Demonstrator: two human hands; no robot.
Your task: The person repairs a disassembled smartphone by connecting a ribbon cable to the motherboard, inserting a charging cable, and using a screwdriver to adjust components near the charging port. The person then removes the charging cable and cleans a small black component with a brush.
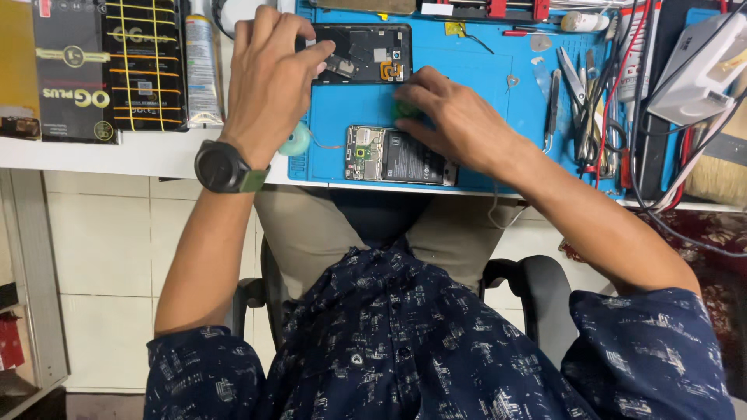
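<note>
My left hand (272,74) rests on the left end of a dark phone frame (372,53) lying on a blue work mat (482,85), fingers curled over its edge. My right hand (455,117) lies palm down on the mat, its fingers covering a small green object (405,111). An opened phone body (398,154) with its battery and circuit board exposed sits at the mat's near edge, just under my right hand. A pale green round tool (296,142) with a thin wire lies below my left wrist.
Black boxes with yellow bands (109,66) and a tube (202,70) stand at the left of the white bench. Tweezers, cutters and screwdrivers (580,93) lie at the mat's right. A white device (696,70) with cables sits far right.
</note>
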